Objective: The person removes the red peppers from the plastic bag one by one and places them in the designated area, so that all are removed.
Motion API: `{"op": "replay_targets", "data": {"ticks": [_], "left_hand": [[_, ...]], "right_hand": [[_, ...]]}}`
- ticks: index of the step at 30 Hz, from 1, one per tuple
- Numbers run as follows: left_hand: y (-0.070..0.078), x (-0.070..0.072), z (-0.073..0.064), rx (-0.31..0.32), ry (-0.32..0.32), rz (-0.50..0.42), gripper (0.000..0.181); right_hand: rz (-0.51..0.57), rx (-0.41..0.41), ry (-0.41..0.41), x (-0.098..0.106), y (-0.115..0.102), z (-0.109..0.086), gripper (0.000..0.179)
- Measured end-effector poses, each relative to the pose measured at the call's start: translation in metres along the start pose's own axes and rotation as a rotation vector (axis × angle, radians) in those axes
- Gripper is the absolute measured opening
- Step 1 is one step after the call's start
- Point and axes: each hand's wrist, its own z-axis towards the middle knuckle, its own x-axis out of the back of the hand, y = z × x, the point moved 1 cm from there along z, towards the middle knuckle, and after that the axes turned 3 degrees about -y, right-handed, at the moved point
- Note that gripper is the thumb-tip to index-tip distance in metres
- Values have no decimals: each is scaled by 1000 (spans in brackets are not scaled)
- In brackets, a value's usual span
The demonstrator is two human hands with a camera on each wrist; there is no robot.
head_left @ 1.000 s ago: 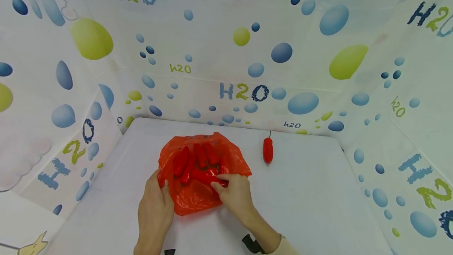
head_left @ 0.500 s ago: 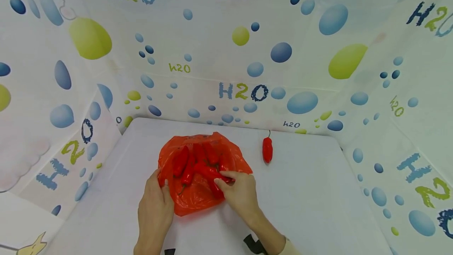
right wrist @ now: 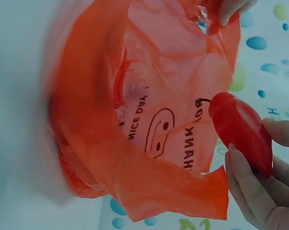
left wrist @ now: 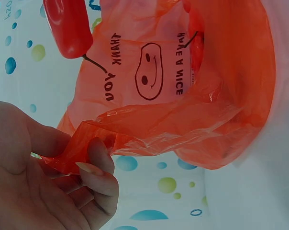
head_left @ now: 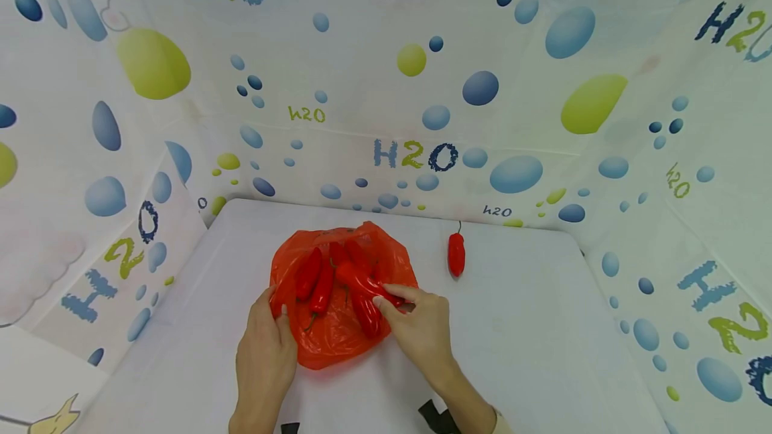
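Over the mouth of the red bag (head_left: 328, 352), held pepper (head_left: 360, 278) extends far-left from the right hand (head_left: 422, 327), which grips its near-right tip; long axis diagonal, stem away. Left hand (head_left: 263, 353), farther from it, pinches bag's left edge. Lone pepper (head_left: 456, 256): table (head_left: 512, 333), far right, axis near-to-far.

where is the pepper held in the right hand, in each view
Head: the pepper is below centre, pinched by the right hand.
Left wrist: pepper at upper left, cut by the top edge.
Right wrist: pepper right of centre.
Shared landmark: the orange-red bag.
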Motion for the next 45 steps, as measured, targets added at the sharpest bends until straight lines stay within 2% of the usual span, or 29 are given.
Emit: {"op": "replay_targets", "data": {"ticks": [4, 11, 14, 22, 36, 45], "left_hand": [[0, 0, 0, 3, 2, 3, 43], [0, 1, 0, 12, -8, 6, 43], [1, 1, -1, 14, -9, 2, 43], [0, 1, 0, 7, -7, 5, 43], [-1, 2, 0, 33, -40, 12, 45], [-2, 1, 0, 38, -48, 12, 45]], "right_hand": [[18, 24, 24, 3, 0, 0, 32], [101, 127, 132, 14, -2, 2, 32], [133, 148, 166, 18, 0, 4, 32], [140, 126, 210, 29, 6, 10, 31], [127, 118, 329, 40, 22, 23, 32], [117, 51, 389, 47, 42, 36, 31]]}}
